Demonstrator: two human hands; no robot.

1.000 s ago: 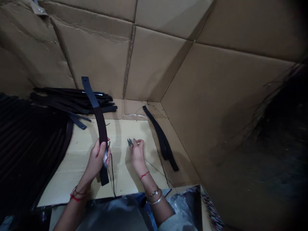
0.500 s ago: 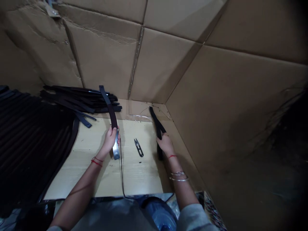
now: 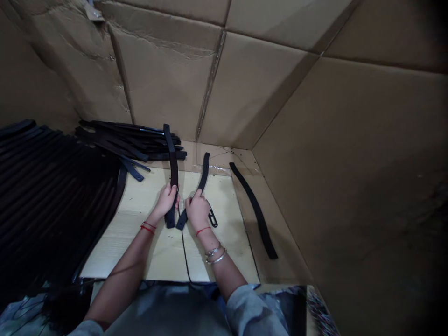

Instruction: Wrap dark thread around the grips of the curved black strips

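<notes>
On my feed: a pale board [image 3: 233,242]; above it, I see a long dark strap [image 3: 173,163] clamped in the left hand [image 3: 167,200]. Just beside, a black strip [image 3: 204,176] gripped by the right hand [image 3: 198,210]. 2 hands, apart. Snips [image 3: 214,225], partly hidden.

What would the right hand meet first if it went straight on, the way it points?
Probably the strip in the left hand, ahead and leftward of the right hand; a slightly straighter line might reach the pile instead, and depth is unclear.
</notes>
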